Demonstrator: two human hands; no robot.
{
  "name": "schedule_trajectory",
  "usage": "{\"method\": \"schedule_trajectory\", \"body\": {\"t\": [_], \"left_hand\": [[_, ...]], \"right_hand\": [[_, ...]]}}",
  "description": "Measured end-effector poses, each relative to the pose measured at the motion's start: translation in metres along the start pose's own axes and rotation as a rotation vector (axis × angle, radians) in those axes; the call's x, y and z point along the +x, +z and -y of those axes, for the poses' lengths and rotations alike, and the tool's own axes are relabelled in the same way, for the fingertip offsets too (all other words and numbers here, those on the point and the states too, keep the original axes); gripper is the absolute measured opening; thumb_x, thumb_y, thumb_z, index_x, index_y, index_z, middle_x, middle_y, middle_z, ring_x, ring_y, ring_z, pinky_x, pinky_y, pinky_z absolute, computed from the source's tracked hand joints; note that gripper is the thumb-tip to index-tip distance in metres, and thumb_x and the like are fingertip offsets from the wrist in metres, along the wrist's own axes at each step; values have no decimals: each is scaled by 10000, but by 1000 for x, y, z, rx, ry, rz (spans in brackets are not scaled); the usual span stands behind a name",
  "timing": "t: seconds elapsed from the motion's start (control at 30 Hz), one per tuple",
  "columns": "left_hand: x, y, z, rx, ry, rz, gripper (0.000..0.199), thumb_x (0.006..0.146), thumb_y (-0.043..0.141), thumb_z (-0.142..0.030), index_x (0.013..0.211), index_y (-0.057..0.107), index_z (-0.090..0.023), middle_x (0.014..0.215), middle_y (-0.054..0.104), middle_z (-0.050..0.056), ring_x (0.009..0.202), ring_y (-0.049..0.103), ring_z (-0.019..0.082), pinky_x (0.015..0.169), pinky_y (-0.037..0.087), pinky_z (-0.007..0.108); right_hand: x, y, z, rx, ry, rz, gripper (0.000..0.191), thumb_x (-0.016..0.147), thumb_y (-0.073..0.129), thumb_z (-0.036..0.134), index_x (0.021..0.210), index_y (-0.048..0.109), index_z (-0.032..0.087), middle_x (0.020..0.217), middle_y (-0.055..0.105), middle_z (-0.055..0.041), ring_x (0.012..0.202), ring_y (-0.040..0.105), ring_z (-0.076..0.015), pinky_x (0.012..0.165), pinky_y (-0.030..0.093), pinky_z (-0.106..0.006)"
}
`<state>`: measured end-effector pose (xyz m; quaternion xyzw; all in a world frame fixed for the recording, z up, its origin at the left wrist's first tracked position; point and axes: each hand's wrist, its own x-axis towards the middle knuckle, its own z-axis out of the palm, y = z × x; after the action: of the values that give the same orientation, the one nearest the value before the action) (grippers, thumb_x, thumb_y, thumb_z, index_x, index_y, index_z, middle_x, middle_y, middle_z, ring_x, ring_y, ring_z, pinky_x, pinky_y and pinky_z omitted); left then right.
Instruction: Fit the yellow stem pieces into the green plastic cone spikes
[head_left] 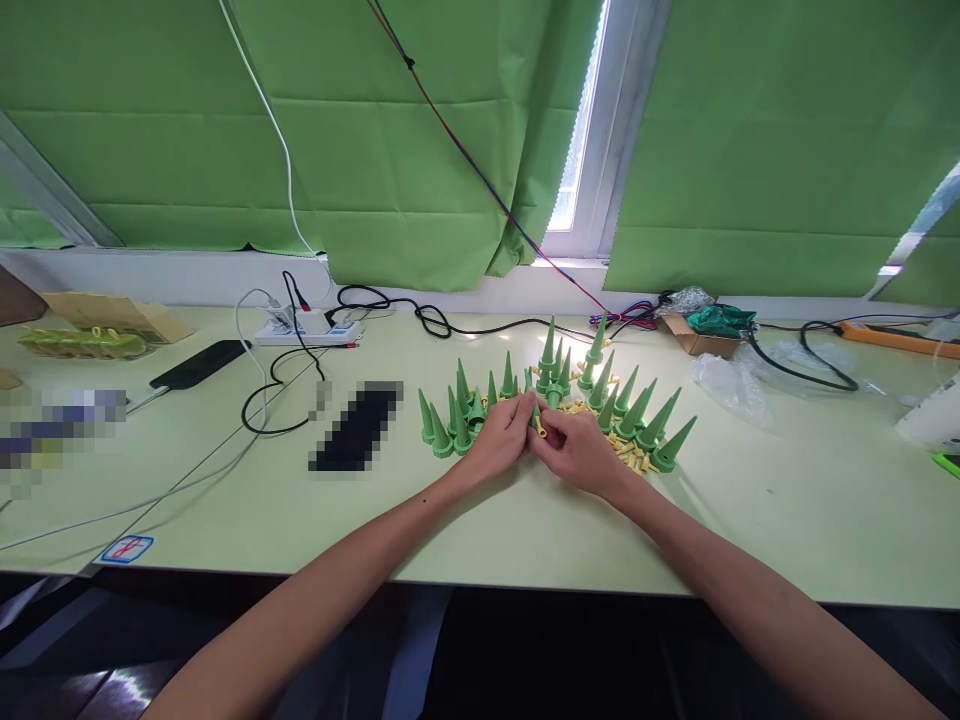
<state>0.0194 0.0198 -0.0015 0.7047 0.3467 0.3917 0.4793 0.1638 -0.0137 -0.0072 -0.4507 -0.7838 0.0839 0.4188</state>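
My left hand (pixel 504 432) is closed around a green cone (pixel 534 412), whose tip points up between my fingers. Beside it, my right hand (pixel 581 450) pinches a small yellow piece (pixel 540 428) against the cone's lower side. The two hands touch or nearly touch. Several green cones (pixel 441 436) stand on the table left of my hands, and more cones (pixel 675 446) stand or lean on the right. A pile of small yellow pieces (pixel 634 455) lies among the right-hand cones, partly hidden by my right hand.
A pale table (pixel 787 500) runs under a wall with green curtains. On the left are a blurred dark rectangle (pixel 356 425), a power strip (pixel 307 328) with cables and a black flat object (pixel 200 364). Back right, a cardboard box (pixel 701 337) sits near clear plastic bags (pixel 731 385).
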Motion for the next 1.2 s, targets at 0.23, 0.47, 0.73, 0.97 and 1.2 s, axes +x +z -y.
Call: {"method": "schedule_trajectory", "body": {"t": [0.23, 0.47, 0.73, 0.97, 1.2], "left_hand": [[-2, -1, -5, 56, 43, -41, 495, 969, 330, -553, 839, 596, -157, 605, 506, -14, 513, 405, 94, 495, 338, 227], [-4, -3, -12, 138, 114, -107, 480, 982, 317, -520, 942, 636, -164, 616, 495, -18, 515, 446, 98, 518, 376, 231], [-4, -1, -10, 151, 84, -110, 441, 981, 315, -525, 901, 579, -181, 598, 509, -19, 528, 503, 116, 546, 400, 251], [-3, 0, -9, 187, 114, -160, 403, 958, 391, -520, 711, 360, -203, 561, 438, -40, 499, 475, 101, 509, 361, 247], [-4, 1, -14, 227, 140, -178, 419, 934, 447, -512, 676, 343, -199, 577, 381, -38, 489, 464, 95, 481, 328, 247]], "right_hand": [[1, 1, -2, 28, 1, -52, 347, 828, 524, 243, 590, 273, 217, 478, 342, 68, 451, 277, -80, 494, 273, -237], [2, 3, -7, 42, -1, -99, 344, 884, 523, 287, 625, 307, 218, 501, 369, 63, 464, 293, -87, 491, 251, -251], [6, -2, -10, 38, 41, -95, 380, 957, 450, 356, 635, 306, 217, 501, 322, 69, 476, 259, -92, 505, 260, -255], [7, -4, -12, 21, 113, -91, 402, 1005, 355, 380, 639, 325, 216, 531, 362, 51, 505, 301, -109, 525, 261, -266], [9, -8, -14, 34, 176, -117, 389, 1017, 328, 377, 666, 377, 218, 557, 442, 33, 512, 388, -120, 546, 289, -272]]}}
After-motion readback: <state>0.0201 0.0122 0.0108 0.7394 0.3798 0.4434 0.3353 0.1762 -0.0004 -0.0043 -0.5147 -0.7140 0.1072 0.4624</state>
